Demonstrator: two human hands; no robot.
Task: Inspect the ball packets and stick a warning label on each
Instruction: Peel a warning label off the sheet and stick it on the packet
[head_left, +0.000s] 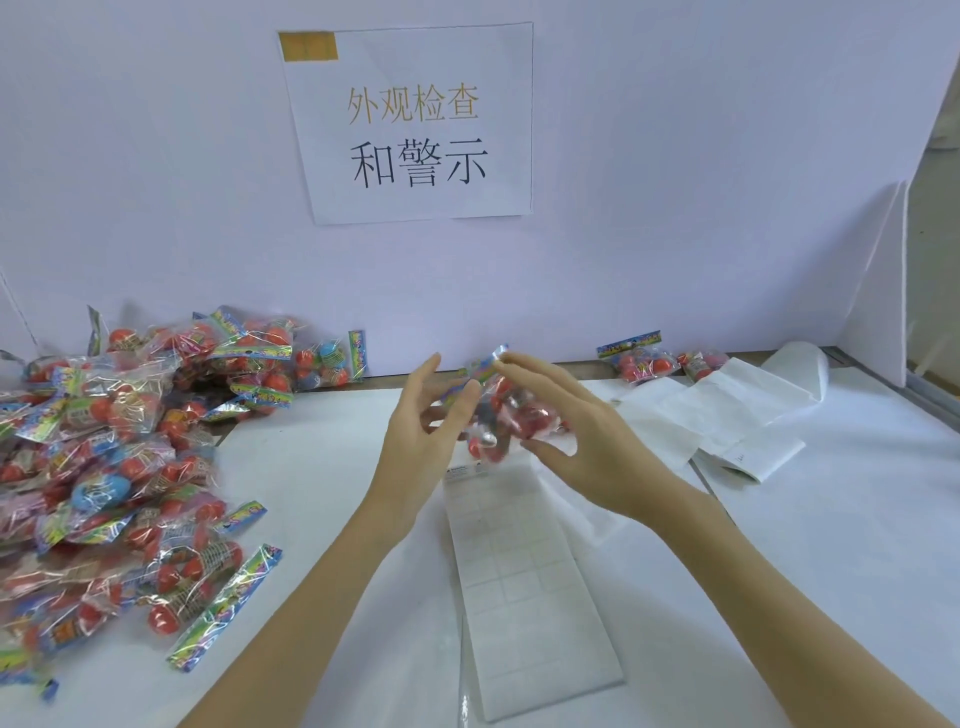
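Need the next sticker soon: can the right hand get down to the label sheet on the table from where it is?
Probably yes, once freed. The right hand and the left hand hold a ball packet just above the label sheet, which lies uncovered below them.

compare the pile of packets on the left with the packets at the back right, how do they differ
The pile of packets on the left is large and heaped in layers; the packets at the back right are only a few, lying flat. The pile spreads toward the table's front edge, while the few sit by the back wall beside white paper sheets. Both are clear bags of mostly red balls with colourful header strips.
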